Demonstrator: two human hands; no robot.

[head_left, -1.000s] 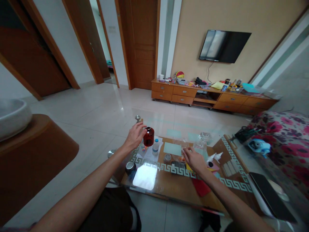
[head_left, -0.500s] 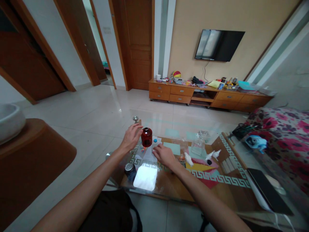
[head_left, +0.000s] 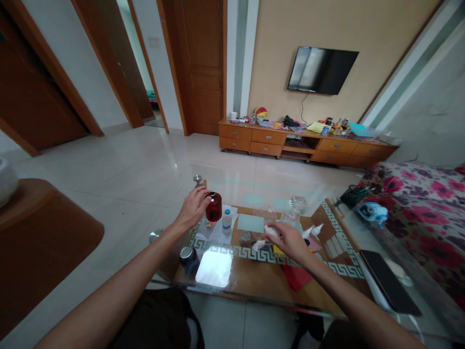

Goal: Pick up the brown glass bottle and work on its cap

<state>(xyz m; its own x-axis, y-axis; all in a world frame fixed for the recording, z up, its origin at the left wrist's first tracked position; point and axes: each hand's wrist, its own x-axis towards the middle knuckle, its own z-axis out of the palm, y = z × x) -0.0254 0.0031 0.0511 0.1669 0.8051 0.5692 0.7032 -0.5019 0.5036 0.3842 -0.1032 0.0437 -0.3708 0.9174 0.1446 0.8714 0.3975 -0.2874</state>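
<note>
My left hand (head_left: 195, 207) is closed on a dark red glass jar (head_left: 214, 207) at the left part of the glass table (head_left: 254, 286). Just right of the jar a small clear bottle with a blue cap (head_left: 227, 222) stands upright on white paper. Further right, my right hand (head_left: 285, 237) has its fingers closed round a crumpled white tissue (head_left: 271, 232). Below and left of that hand lie another white tissue (head_left: 259, 245) and a small clear glass (head_left: 245, 237).
A dark jar with a metal lid (head_left: 189, 259) and a bright white square (head_left: 214, 266) are near the front edge. White crumpled tissues (head_left: 313, 230) and clear containers (head_left: 298, 203) lie at the right, a black tablet-like slab (head_left: 390, 281) at the far right.
My right hand has moved right, away from the blue-capped bottle, to the white tissue. The bottle is now in full view. My left hand is still at the red jar.
</note>
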